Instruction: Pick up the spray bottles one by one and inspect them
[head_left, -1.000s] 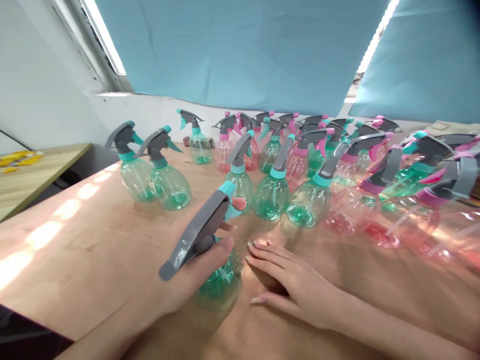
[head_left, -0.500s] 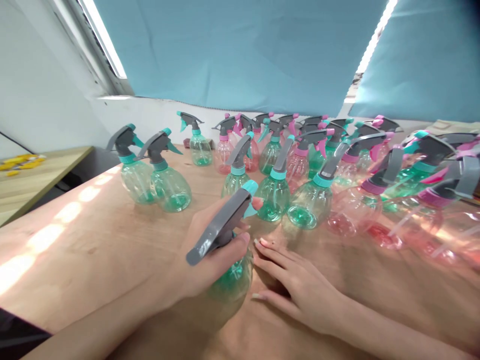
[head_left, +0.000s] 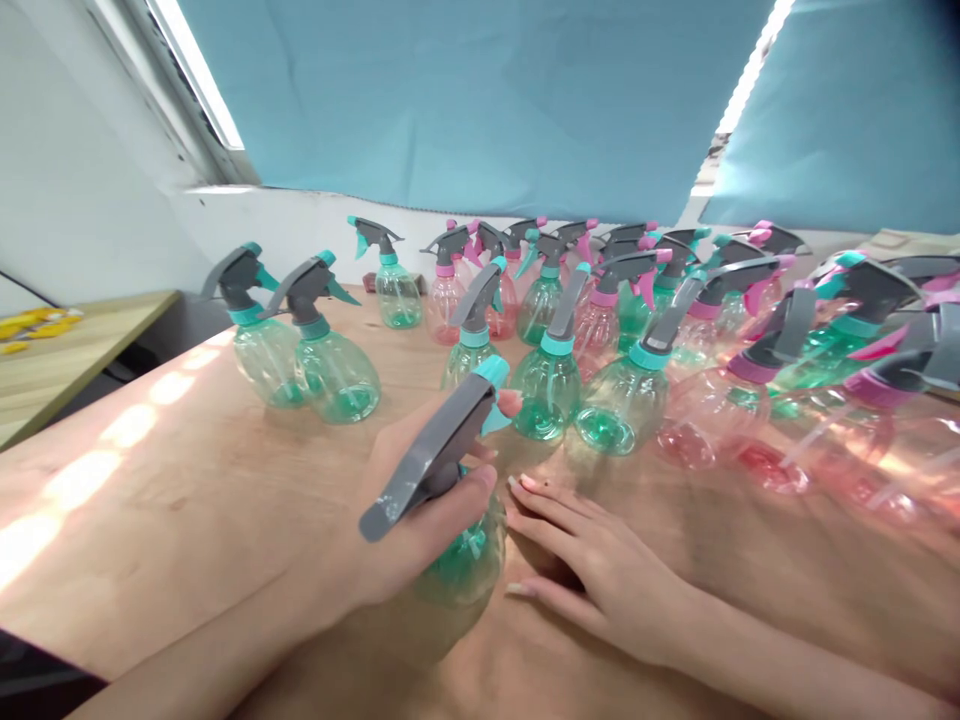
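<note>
My left hand (head_left: pixel 416 510) is wrapped round the neck of a green spray bottle (head_left: pixel 461 575) with a grey head, turquoise nozzle and turquoise trigger. A fingertip shows at the trigger, and the bottle's head points away to the right. Just to the right, my right hand (head_left: pixel 600 570) lies palm down on the wooden table (head_left: pixel 187 540), fingers apart and holding nothing. Its fingertips are close to the held bottle; whether they touch it I cannot tell. Beyond the hands stand another green spray bottle (head_left: pixel 547 390) and a tilted-looking green one (head_left: pixel 622 405).
Two green spray bottles (head_left: pixel 337 370) stand at the left. Several pink spray bottles (head_left: pixel 712 410) and green ones crowd the right and back. A side table (head_left: pixel 82 350) with yellow pieces (head_left: pixel 37 325) is at far left. Blue blinds (head_left: pixel 480 110) cover the window behind.
The head of the held spray bottle has shifted slightly left and tipped a little toward me. My right hand stays in place on the table. The view has shifted slightly.
</note>
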